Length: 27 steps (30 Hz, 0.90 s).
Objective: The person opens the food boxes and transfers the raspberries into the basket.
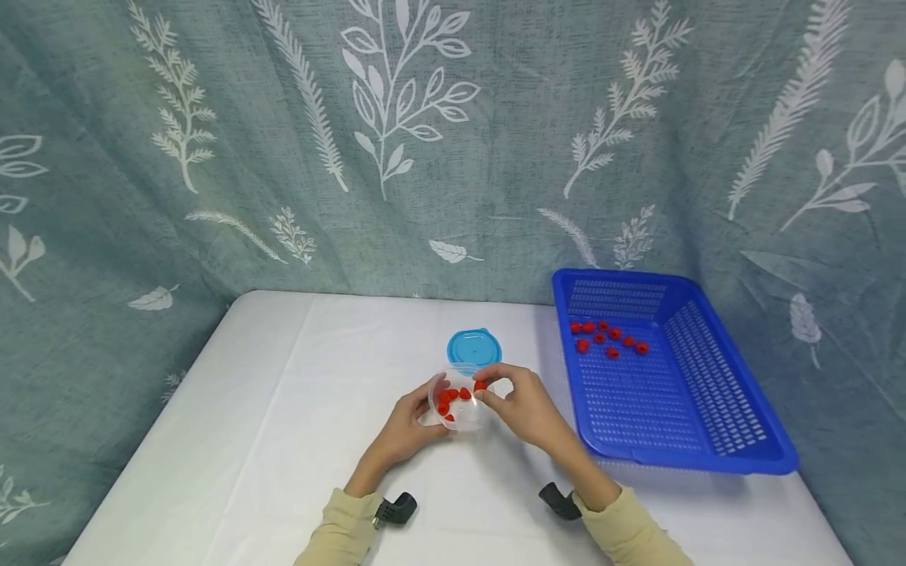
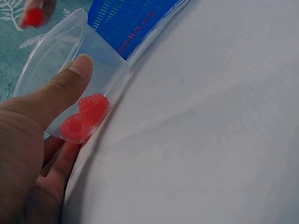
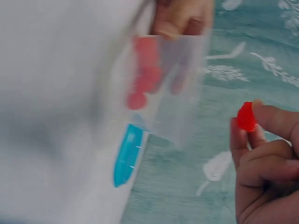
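Note:
My left hand [image 1: 408, 428] grips a clear plastic tub [image 1: 467, 417] by its side on the white table, thumb on the near wall and fingers around the far side. Several red raspberries [image 2: 93, 109] lie at the bottom of the tub. Between thumb and fingertips, my right hand [image 1: 527, 405] pinches one raspberry [image 3: 246, 116], held over the tub's right rim in the head view. Apart from the tub wall, that raspberry shows clearly in the right wrist view. Just behind the tub, a round blue lid [image 1: 474, 347] lies flat.
At the right of the table [image 1: 318, 377] stands a large blue plastic basket [image 1: 679, 417] with mesh walls. More raspberries [image 1: 612, 334] are scattered in its back left part. A green leaf-patterned curtain [image 1: 495, 157] hangs behind the table.

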{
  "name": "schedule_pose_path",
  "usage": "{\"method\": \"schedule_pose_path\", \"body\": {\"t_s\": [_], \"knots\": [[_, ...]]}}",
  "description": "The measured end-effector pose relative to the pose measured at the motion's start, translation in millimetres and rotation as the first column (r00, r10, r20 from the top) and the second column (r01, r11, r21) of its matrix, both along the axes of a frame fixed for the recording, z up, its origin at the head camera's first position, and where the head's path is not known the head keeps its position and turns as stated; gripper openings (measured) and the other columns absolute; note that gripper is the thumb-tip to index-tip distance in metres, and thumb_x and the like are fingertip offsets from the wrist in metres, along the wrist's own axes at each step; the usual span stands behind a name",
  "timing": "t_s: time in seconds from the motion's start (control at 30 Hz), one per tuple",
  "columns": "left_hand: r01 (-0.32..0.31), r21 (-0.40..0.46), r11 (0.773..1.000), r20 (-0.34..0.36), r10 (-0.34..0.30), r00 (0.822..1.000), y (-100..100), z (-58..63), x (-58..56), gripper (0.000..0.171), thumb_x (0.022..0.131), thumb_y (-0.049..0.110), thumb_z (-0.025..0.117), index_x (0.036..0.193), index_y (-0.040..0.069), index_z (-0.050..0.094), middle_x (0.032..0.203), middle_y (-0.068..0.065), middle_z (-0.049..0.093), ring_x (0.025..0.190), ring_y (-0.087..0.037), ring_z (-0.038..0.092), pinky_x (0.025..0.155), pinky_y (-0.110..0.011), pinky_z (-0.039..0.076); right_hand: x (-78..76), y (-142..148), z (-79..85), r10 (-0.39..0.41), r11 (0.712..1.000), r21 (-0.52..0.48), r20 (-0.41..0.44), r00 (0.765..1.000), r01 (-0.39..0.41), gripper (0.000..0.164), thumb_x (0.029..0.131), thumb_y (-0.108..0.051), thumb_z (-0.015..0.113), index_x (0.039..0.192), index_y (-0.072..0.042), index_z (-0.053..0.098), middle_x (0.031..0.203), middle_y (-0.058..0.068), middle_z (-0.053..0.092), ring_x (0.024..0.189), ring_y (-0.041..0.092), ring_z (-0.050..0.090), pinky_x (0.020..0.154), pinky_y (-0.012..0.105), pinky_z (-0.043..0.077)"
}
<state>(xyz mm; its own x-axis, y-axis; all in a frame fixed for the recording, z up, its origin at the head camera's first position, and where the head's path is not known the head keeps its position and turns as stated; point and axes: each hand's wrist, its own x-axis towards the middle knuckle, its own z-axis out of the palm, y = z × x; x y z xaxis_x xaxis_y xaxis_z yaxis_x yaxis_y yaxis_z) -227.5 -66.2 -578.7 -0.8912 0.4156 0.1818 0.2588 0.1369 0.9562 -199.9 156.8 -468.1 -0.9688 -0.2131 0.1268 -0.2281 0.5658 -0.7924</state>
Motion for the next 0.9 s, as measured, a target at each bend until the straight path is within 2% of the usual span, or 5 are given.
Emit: {"method": "schedule_pose_path", "body": {"t_s": [0.1, 0.33, 0.47, 0.67, 0.9], "knots": [[-0.002, -0.02, 1.0, -0.001, 0.002, 1.0, -0.7, -0.9, 0.4, 0.088, 0.08, 0.006, 0.086, 0.156, 0.005, 0.04, 0.15, -0.016, 0.053, 0.144, -0.03, 0.045, 0.118, -0.044, 0.038, 5.9, 8.6, 14.7, 0.014, 0.996, -0.093, 0.023, 1.0, -0.012, 0.021, 0.089, -0.01, 0.078, 0.11, -0.01, 0.075, 0.106, 0.006, 0.073, 0.043, 0.008, 0.032, 0.039, 0.021, 0.032], [0.006, -0.03, 1.0, 0.005, -0.006, 1.0, 0.1, 0.6, -0.3, 0.091, 0.079, 0.003, 0.085, 0.157, 0.006, 0.038, 0.152, -0.015, 0.051, 0.144, -0.029, 0.045, 0.117, -0.036, 0.039, 13.9, 30.0, 45.2, 0.012, 0.974, -0.225, 0.002, 1.0, -0.012, 0.022, 0.091, -0.015, 0.077, 0.113, -0.01, 0.077, 0.097, 0.009, 0.075, 0.041, 0.006, 0.024, 0.039, 0.021, 0.019], [0.011, -0.034, 0.999, -0.01, -0.011, 1.0, 0.2, -0.4, -0.8, 0.091, 0.08, 0.002, 0.084, 0.157, 0.003, 0.036, 0.152, -0.017, 0.05, 0.144, -0.032, 0.044, 0.116, -0.035, 0.04, 12.2, 43.6, 58.8, 0.013, 0.975, -0.223, -0.036, 0.999, -0.021, 0.024, 0.095, -0.015, 0.073, 0.117, -0.008, 0.075, 0.098, 0.011, 0.076, 0.04, 0.007, 0.024, 0.038, 0.023, 0.019], [0.011, -0.03, 0.999, -0.007, -0.011, 1.0, -0.4, -2.1, -1.8, 0.091, 0.08, 0.003, 0.085, 0.157, 0.004, 0.036, 0.153, -0.016, 0.05, 0.145, -0.031, 0.044, 0.117, -0.035, 0.039, 2.7, 63.4, 72.5, 0.013, 0.978, -0.206, -0.083, 0.997, -0.029, 0.025, 0.1, -0.016, 0.066, 0.122, -0.006, 0.071, 0.114, 0.017, 0.073, 0.039, 0.007, 0.021, 0.035, 0.027, 0.018], [0.012, -0.035, 0.999, 0.01, -0.011, 1.0, 0.2, -0.8, -1.9, 0.092, 0.08, 0.004, 0.085, 0.157, 0.007, 0.037, 0.153, -0.014, 0.05, 0.146, -0.028, 0.042, 0.118, -0.035, 0.037, -12.1, 85.0, 81.5, -0.01, 0.989, -0.144, -0.154, 0.988, -0.013, 0.026, 0.104, -0.015, 0.058, 0.127, -0.005, 0.066, 0.118, 0.017, 0.067, 0.049, 0.007, 0.037, 0.04, 0.026, 0.032]]}}
